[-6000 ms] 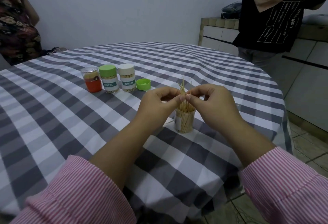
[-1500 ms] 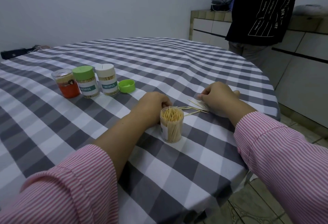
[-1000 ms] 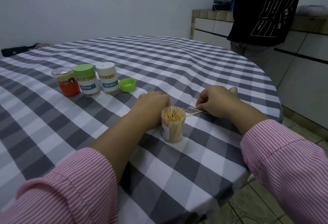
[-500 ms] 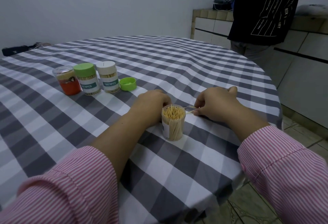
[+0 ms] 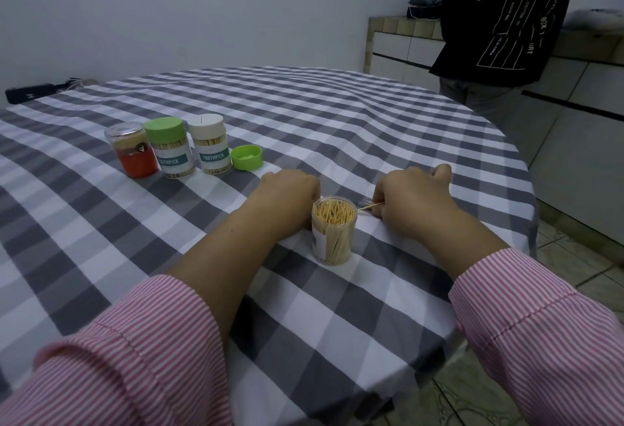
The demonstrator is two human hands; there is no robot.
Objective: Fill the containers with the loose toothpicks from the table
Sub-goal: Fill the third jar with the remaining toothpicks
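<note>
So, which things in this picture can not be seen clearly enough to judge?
All in the head view:
- Left hand: its fingertips are behind its own knuckles, so what they touch is hidden.
- Loose toothpicks: only tips show; the right hand covers the rest, so no count.
- Open container: its label faces away.
- Orange jar: its contents and small print are too small to read.
</note>
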